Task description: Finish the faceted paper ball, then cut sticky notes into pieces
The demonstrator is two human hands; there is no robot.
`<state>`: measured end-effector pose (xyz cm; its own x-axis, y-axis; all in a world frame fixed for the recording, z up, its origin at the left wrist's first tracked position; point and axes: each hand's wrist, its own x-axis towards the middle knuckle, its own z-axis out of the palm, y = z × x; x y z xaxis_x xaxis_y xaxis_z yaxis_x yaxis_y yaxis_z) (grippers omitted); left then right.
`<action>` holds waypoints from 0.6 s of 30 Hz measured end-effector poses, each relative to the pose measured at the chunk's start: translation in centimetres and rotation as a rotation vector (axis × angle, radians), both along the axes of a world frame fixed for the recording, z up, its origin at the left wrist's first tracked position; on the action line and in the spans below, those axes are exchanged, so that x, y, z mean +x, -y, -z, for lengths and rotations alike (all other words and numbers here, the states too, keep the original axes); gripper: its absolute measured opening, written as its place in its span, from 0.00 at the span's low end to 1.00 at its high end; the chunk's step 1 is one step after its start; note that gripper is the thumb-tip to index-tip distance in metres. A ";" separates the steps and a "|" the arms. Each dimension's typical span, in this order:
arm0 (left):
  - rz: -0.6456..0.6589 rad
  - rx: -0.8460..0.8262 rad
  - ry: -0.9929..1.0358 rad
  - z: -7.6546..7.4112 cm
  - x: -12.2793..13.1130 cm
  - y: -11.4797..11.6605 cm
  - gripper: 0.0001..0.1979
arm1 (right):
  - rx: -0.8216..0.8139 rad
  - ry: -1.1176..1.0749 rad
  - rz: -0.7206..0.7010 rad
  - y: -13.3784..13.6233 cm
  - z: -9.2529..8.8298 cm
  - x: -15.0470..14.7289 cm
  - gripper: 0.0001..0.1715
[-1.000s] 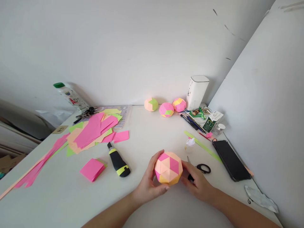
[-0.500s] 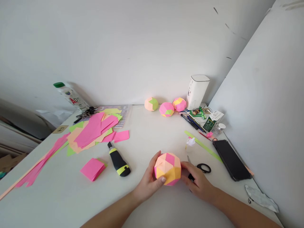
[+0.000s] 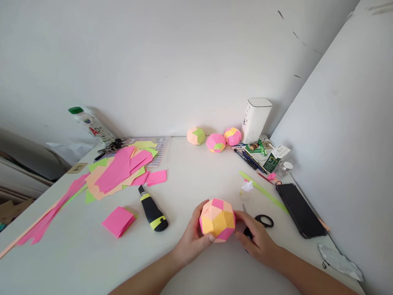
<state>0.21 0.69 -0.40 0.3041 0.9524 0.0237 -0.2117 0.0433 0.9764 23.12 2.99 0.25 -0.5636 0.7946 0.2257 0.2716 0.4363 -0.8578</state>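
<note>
A faceted paper ball (image 3: 217, 220) in peach, pink and yellow-orange is held low over the table, near its front. My left hand (image 3: 196, 235) grips it from the left, thumb across the lower front and fingers behind. On the other side, my right hand (image 3: 256, 235) has its curled fingers against the ball's right edge, their tips partly hidden behind it. Black-handled scissors (image 3: 264, 221) lie on the table under and beside my right hand, partly covered by it.
Several pink, peach and green paper sheets (image 3: 118, 170) lie at left, near a pink paper stack (image 3: 119, 221) and a utility knife (image 3: 153, 211). Three finished-looking paper balls (image 3: 215, 143) stand by the wall. Pens (image 3: 250, 159), a phone (image 3: 301, 209) and a white container (image 3: 257, 121) are at right.
The paper ball has turned a little in my hands, so a yellow-orange facet now faces front. My right thumb and fingers have shifted slightly along its right side.
</note>
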 end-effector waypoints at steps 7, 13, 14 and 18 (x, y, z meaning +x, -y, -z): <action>-0.070 0.463 -0.369 0.1 -0.1 0.4 0.42 | -0.072 -0.092 0.017 0.0 0.4 0.1 0.29; -0.161 0.494 -0.400 -0.7 -0.2 0.1 0.29 | -0.133 -0.182 0.048 -0.4 -0.4 -0.4 0.23; -0.167 0.481 -0.403 -0.7 -0.1 0.1 0.30 | -0.121 -0.170 0.060 -0.4 -0.5 -0.5 0.22; -0.106 0.447 -0.351 -0.1 0.2 0.0 0.40 | -0.044 -0.116 0.047 -0.7 -0.2 -1.0 0.23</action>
<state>0.43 0.69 -0.28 0.2697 0.8986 0.3460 0.1479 -0.3937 0.9073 22.16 3.72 0.47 -0.4975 0.8303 0.2511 0.1889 0.3862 -0.9029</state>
